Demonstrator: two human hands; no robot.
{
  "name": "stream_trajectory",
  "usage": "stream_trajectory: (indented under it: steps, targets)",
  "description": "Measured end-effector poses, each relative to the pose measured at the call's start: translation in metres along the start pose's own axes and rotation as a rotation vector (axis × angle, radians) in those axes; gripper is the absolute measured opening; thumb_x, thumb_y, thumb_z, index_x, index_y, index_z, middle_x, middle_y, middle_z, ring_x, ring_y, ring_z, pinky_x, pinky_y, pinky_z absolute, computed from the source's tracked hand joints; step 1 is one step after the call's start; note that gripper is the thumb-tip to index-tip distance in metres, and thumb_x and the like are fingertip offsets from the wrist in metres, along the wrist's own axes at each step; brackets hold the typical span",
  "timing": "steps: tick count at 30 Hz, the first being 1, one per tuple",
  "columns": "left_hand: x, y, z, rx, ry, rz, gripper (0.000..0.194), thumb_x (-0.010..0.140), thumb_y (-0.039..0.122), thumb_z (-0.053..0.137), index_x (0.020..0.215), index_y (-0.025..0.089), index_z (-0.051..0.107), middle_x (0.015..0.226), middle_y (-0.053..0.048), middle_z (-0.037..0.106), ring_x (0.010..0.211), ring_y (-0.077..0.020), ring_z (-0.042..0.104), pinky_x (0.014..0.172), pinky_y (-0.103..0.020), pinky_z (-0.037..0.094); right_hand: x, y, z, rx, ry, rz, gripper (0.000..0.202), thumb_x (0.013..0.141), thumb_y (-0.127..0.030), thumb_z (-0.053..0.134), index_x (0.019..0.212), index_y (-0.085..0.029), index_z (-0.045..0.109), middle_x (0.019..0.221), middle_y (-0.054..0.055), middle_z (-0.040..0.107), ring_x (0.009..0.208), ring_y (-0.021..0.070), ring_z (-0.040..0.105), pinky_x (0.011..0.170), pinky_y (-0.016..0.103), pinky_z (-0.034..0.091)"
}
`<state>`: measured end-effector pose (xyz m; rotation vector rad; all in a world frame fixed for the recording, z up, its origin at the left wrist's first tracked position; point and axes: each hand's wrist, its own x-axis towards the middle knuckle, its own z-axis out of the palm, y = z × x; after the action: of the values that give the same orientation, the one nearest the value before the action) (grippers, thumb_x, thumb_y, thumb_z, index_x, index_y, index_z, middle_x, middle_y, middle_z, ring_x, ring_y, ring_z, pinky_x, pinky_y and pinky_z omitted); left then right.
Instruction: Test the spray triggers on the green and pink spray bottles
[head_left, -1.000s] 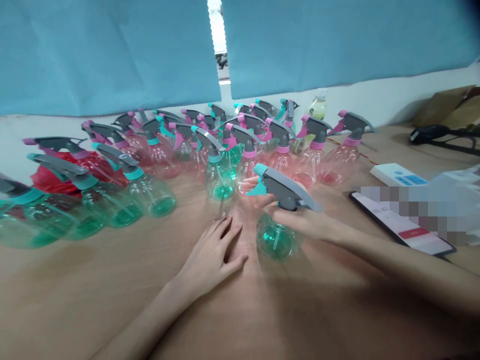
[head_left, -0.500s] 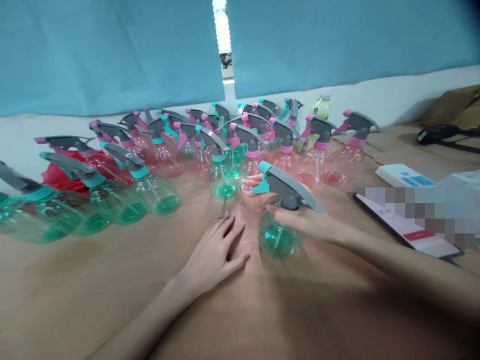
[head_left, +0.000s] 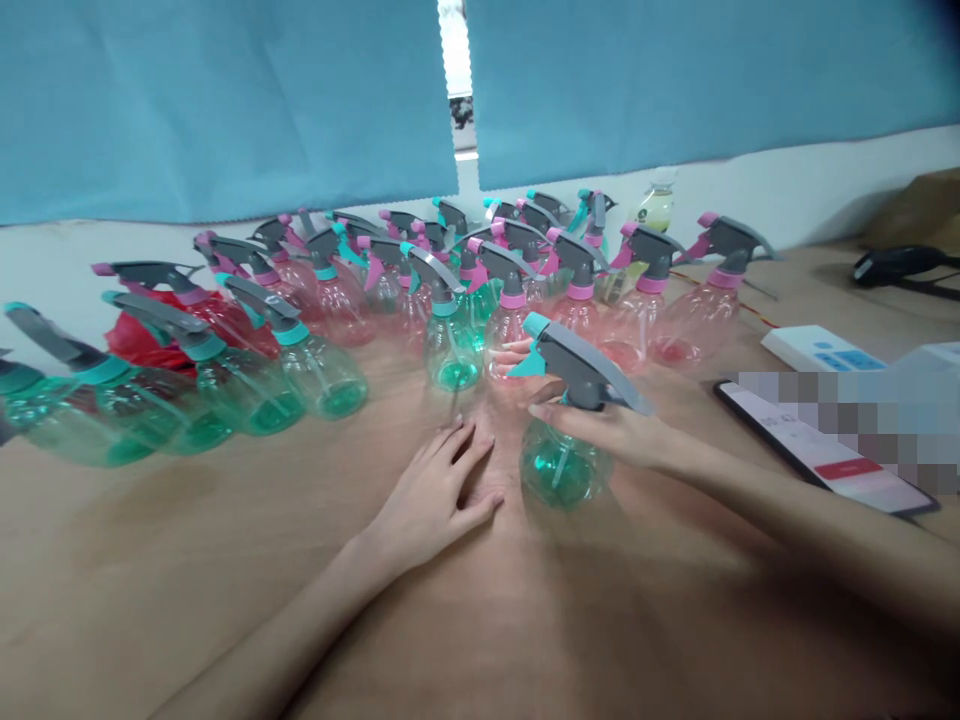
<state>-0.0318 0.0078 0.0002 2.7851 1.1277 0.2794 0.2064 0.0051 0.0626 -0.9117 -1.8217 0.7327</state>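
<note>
A spray bottle [head_left: 564, 468] with a clear green body, grey head and teal trigger stands upright on the wooden table in front of me. My right hand [head_left: 626, 430] is closed around its neck, thumb in front; the other fingers reach behind it, partly hidden. My left hand [head_left: 429, 500] lies flat on the table to the left of that bottle, fingers apart and holding nothing. Just beyond my left fingertips stands another green spray bottle [head_left: 454, 345]. A pink-collared spray bottle [head_left: 510, 325] is close behind my right fingers.
More green spray bottles [head_left: 322, 375] line the left side, with pink ones [head_left: 637, 320] at the back right. A red bag [head_left: 146, 335] lies among them. On the right are a phone [head_left: 817, 450], a white box [head_left: 817, 348] and a black object [head_left: 900, 265]. Blue cloth [head_left: 225, 100] covers the wall.
The whole view has shifted slightly, so the things appear a little further right and higher. My right hand keeps its hold on the spray bottle, and my left hand still rests flat.
</note>
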Motion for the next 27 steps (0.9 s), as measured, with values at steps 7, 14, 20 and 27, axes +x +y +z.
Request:
stream_trajectory:
  steps: [7,14,20,27]
  targets:
    - [0.000,0.001,-0.001,0.006,0.003,0.008,0.059,0.093,0.049,0.053,0.141,0.016,0.044,0.151,-0.017,0.039,0.139,-0.0330,0.035,0.112,-0.053,0.031,-0.001,-0.001,0.001,0.030,-0.012,0.047,0.056,0.070,-0.014,0.051,0.125,-0.024,0.056,0.115,0.004,0.066,0.071,0.0147,0.063,0.065,0.029,0.054]
    - [0.000,-0.001,0.000,-0.001,0.011,0.005,0.058,0.093,0.049,0.054,0.140,0.018,0.045,0.151,-0.016,0.039,0.139,-0.0327,0.035,0.112,-0.053,0.031,0.002,-0.006,0.000,0.052,-0.030,0.041,0.056,0.068,-0.015,0.050,0.123,-0.026,0.058,0.100,0.003,0.067,0.080,0.0180,0.062,0.072,0.031,0.054]
    - [0.001,0.000,-0.001,0.010,0.007,0.010,0.059,0.093,0.050,0.053,0.141,0.016,0.045,0.151,-0.017,0.039,0.139,-0.0331,0.035,0.111,-0.053,0.031,0.001,-0.007,0.001,0.022,-0.030,0.064,0.047,0.069,-0.015,0.048,0.113,-0.026,0.062,0.073,-0.001,0.060,0.068,0.0158,0.055,0.066,0.029,0.050]
    - [0.001,0.000,-0.001,-0.010,0.008,0.006,0.058,0.092,0.049,0.054,0.140,0.017,0.045,0.150,-0.017,0.039,0.138,-0.0336,0.036,0.111,-0.054,0.031,0.000,-0.008,-0.002,0.032,-0.057,0.111,0.033,0.066,-0.016,0.047,0.093,-0.023,0.064,0.072,-0.003,0.058,0.054,0.0099,0.046,0.051,0.024,0.038]
